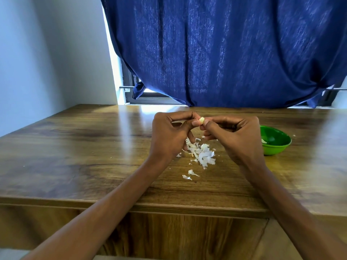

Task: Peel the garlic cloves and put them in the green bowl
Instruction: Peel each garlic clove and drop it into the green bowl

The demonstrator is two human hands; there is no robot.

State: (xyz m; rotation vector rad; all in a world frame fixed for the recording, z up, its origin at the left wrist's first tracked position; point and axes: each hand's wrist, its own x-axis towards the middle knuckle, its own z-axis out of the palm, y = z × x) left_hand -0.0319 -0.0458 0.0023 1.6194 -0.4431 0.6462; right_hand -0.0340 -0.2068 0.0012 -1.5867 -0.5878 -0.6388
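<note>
Pinching a garlic clove (201, 120) between left hand (170, 132) and right hand (234, 136) fingertips above the skins (203, 155) | light, firm, likely slippery; hold its ends | green bowl (276, 145) right, apparently one clove inside

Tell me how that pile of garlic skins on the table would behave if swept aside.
The garlic skins look thin and curled, so probably featherlight and floppy. They lie in loose flakes on the glossy table, so they would likely scatter rather than slide together.
</note>
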